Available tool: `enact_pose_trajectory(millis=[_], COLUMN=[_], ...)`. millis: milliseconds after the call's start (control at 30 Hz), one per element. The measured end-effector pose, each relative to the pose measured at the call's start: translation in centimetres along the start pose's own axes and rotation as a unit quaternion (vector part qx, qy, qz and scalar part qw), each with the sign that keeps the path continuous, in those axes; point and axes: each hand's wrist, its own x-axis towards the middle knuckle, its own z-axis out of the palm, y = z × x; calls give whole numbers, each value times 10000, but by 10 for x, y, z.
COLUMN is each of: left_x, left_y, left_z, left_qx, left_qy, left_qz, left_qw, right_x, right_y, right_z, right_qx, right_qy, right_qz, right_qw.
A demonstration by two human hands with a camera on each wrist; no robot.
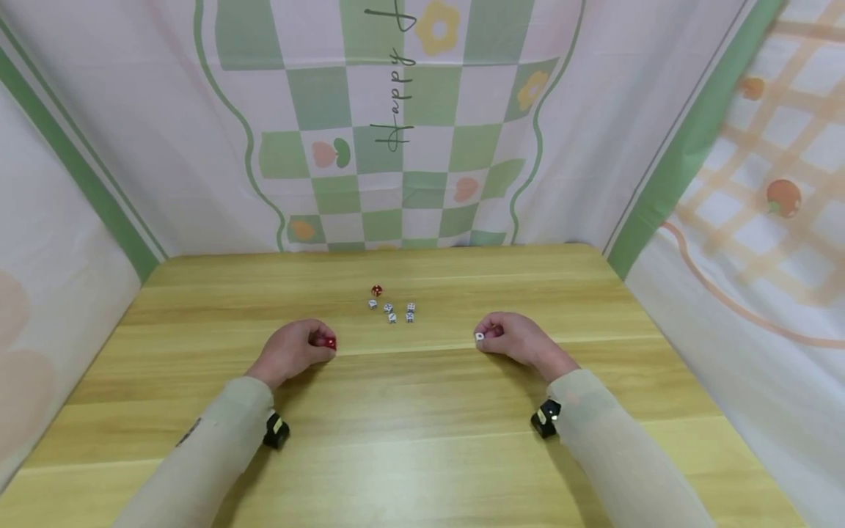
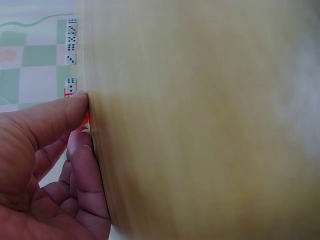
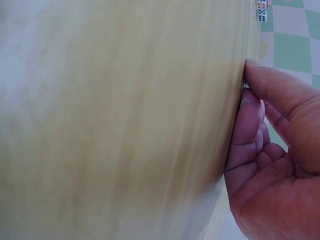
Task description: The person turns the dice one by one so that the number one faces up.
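My left hand (image 1: pixel 293 350) pinches a red die (image 1: pixel 331 343) between thumb and fingers, low over the table. In the left wrist view only a sliver of that red die (image 2: pixel 86 119) shows past the thumb. On the other side, my right hand (image 1: pixel 518 339) pinches a white die (image 1: pixel 480 336) at the tabletop; the right wrist view mostly hides it behind the thumb. Between the hands and farther back lie several white dice with dark pips, among them a near white die (image 1: pixel 392 318) and a stacked-looking pair by the front white die (image 1: pixel 410 317). Behind them sits another red die (image 1: pixel 377 290).
The wood-grain table (image 1: pixel 396 418) ends at a back edge against a hanging checkered cloth (image 1: pixel 429 147). More cloth hangs at the left and right sides. A small black camera is strapped to each wrist, such as the left wrist camera (image 1: pixel 276 430).
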Motion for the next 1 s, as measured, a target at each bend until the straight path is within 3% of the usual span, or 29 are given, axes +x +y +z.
enact_pose_trajectory(millis=[1000], left_x=[0], left_y=[0], left_z=[0], left_qx=[8], left_qy=[45], left_qz=[28], left_qw=[10000], right_x=[2], right_y=[1], right_z=[-1], right_qx=[-111], right_qy=[-37], right_qz=[52], right_qw=[9999])
